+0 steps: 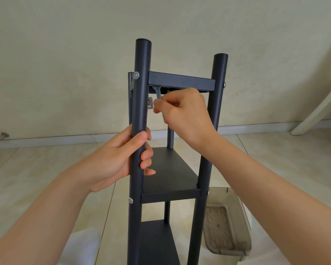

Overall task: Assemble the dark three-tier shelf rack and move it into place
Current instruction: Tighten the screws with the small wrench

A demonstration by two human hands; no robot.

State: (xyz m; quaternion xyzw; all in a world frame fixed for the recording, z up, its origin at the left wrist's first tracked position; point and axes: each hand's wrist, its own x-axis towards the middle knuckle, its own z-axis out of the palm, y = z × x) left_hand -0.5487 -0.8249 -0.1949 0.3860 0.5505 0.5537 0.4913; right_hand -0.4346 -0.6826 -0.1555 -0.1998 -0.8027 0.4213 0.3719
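Shelf rack (170,169) stands upright on tiled floor (36,169), just beside clear plastic bin (229,222). All three tiers sit between posts; silver bolts (136,75) show at joints.

Left hand (118,159) wraps fingers around near-left post (139,92), steadying frame. Right hand (183,111) pinches small grey tool (158,94) in fingertips, tip up under top shelf (180,81).

Judgement: assembly nearly done, final tightening in hand; move into place not yet begun.

So the rack (172,169) stands on the floor (46,169), wall (65,64) behind it. The bin (225,222) sits just right of the rack. A doorstop (2,136) is way off left at the wall's foot.
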